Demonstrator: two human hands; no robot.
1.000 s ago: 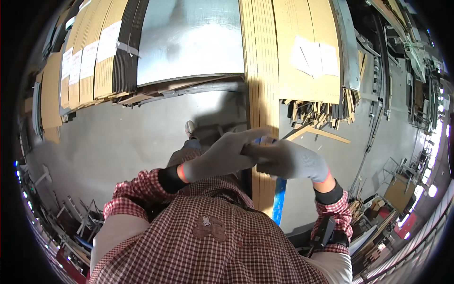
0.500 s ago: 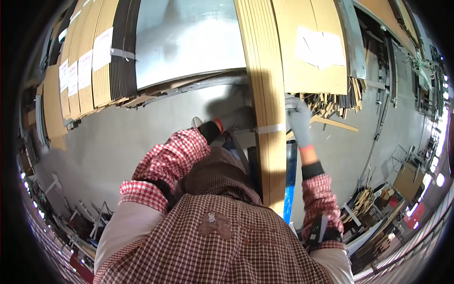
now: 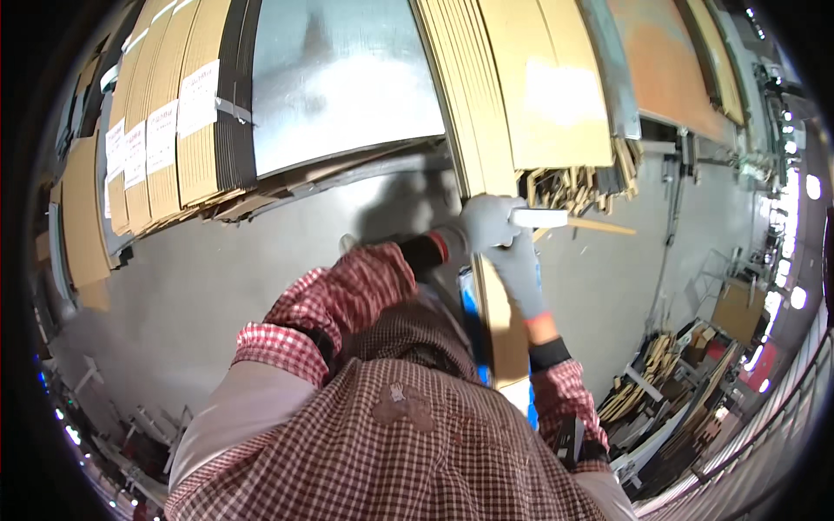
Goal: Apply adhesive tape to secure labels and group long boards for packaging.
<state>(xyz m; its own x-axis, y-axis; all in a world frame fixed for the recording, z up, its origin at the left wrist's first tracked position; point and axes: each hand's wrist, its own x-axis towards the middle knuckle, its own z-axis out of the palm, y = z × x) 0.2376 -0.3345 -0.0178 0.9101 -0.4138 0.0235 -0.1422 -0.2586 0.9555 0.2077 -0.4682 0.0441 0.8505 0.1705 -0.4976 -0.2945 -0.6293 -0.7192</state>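
A long stack of tan cardboard strips [image 3: 473,104] runs away from my body. My left hand [image 3: 488,223], in a grey glove, lies across the top of the stack with its fingers closed. From its fingertips a flat white strip [image 3: 540,218] sticks out to the right. Just below it, against the stack's right side, is my right hand [image 3: 519,271], also gloved in grey. Its fingers curl in beside the left hand and are partly hidden, so what they hold does not show. Blue material [image 3: 470,300] shows beneath the near end of the stack.
Bundled cardboard sheets [image 3: 161,113] with white labels stand at the far left. Beside them lies a shiny grey sheet [image 3: 347,78]. Wide tan boards [image 3: 556,95] lie right of the stack, with offcuts [image 3: 578,187] jutting below. Scrap piles [image 3: 647,382] stand on the floor at right.
My left hand has come up from beside the stack onto its top. The right hand has moved down and left to meet it. The white strip now sticks out to the right.
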